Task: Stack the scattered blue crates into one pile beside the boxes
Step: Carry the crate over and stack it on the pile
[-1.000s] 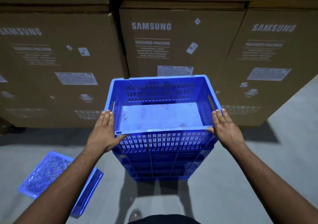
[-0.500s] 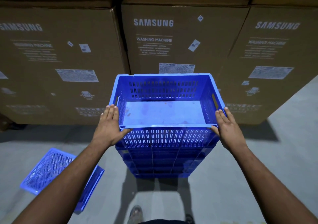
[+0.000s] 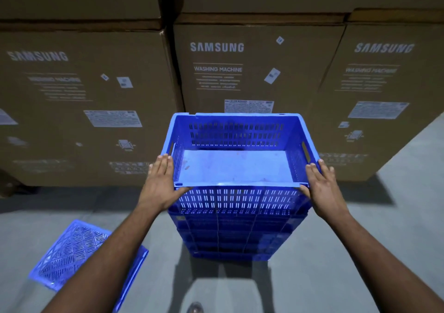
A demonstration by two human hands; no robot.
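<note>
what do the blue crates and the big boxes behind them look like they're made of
Top crate: likely moulded plastic with a slight sheen, going by its uniform blue colour, slotted vent walls and cut-out handles. The crate on the floor looks the same. Boxes: matte brown cardboard, judging by their printed lettering, stuck-on paper labels and visible top seams.

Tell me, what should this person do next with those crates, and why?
Probably let go and turn to the overturned crate on the floor at the left. The top crate already sits on the pile by the boxes, with the left hand and right hand flat against its sides.
</note>
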